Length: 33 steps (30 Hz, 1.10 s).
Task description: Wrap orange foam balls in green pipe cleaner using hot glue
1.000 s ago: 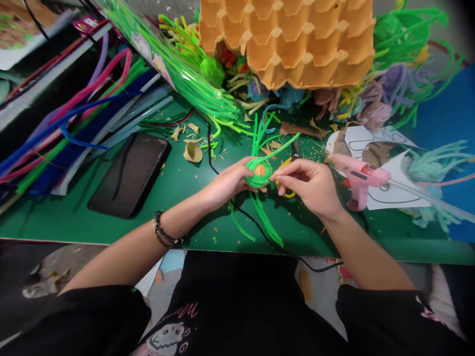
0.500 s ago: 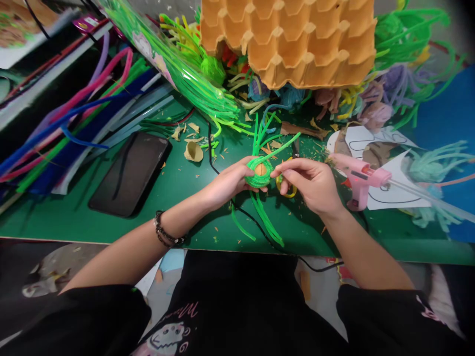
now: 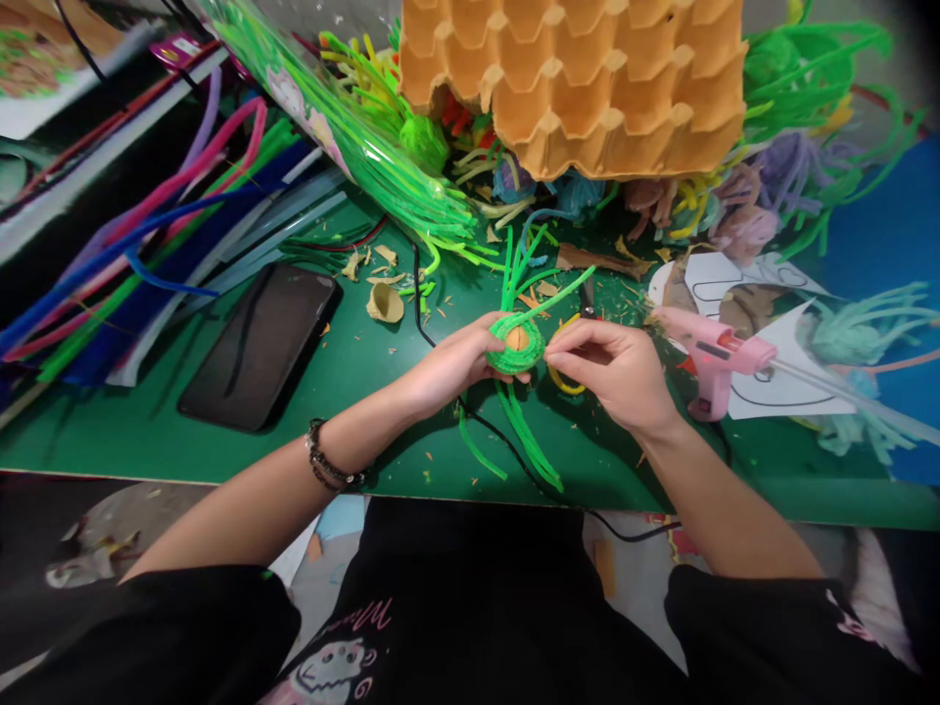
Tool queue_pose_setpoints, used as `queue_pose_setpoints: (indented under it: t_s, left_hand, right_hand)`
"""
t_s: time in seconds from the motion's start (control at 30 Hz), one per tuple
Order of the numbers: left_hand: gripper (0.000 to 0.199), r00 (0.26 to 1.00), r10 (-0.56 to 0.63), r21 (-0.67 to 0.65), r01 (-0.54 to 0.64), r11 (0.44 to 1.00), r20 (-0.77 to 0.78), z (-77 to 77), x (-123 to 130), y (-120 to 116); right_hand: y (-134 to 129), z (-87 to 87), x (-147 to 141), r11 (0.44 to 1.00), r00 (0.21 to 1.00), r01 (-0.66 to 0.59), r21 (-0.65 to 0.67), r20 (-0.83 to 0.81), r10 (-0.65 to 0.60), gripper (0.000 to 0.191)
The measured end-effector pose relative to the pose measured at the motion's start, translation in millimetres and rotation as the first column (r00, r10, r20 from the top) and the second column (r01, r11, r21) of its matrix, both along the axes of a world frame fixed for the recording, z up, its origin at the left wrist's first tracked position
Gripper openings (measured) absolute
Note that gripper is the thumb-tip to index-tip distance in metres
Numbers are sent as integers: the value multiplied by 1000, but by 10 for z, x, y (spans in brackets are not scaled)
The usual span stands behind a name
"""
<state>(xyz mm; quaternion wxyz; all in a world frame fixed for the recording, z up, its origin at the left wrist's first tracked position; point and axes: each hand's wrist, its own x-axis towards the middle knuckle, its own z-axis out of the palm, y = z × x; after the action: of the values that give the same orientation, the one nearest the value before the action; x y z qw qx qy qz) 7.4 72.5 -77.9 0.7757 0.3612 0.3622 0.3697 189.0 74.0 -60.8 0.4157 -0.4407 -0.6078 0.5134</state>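
Observation:
A round coil of green fuzzy stems point(image 3: 530, 358), with a tan centre, is held between the thumb and fingers of my left hand point(image 3: 459, 360). Long green stems stick out above and below it. My right hand point(image 3: 624, 370) is just to the right of the coil, thumb and index finger pinched together. Whatever lies between those fingertips is too small to make out. Scissors with yellow handles point(image 3: 565, 384) lie on the table, partly behind my right hand.
A pink glue gun point(image 3: 712, 354) rests on cut paper at the right. The phone point(image 3: 257, 343) lies left on the green table point(image 3: 110, 431). An egg tray point(image 3: 580, 88) covers coloured stem bundles at the back. A black cable point(image 3: 506, 441) crosses below the hands.
My right hand has drawn slightly to the right, away from the coil, and its fingers have come together. My left hand still holds the coil in nearly the same place.

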Motion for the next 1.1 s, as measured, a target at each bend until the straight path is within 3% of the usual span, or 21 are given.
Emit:
queue_pose_setpoints:
  t_s: [0.33, 0.67, 0.97, 1.1]
  left_hand:
    - [39, 1000, 12, -8, -12, 1000, -12, 2, 2, -8]
    - [44, 999, 9, -4, -9, 1000, -35, 16, 7, -9]
    - [37, 1000, 4, 4, -4, 1000, -28, 18, 8, -6]
    - [37, 1000, -6, 16, 6, 1000, -28, 19, 1, 0]
  right_hand:
    - [-5, -8, 5, 999, 999, 40, -34, -22, -41, 12]
    - [30, -49, 26, 988, 990, -86, -128, -125, 70, 27]
    - [60, -59, 29, 946, 936, -198, -255, -335, 106, 16]
    - [53, -49, 26, 959, 942, -174, -225, -321, 96, 15]
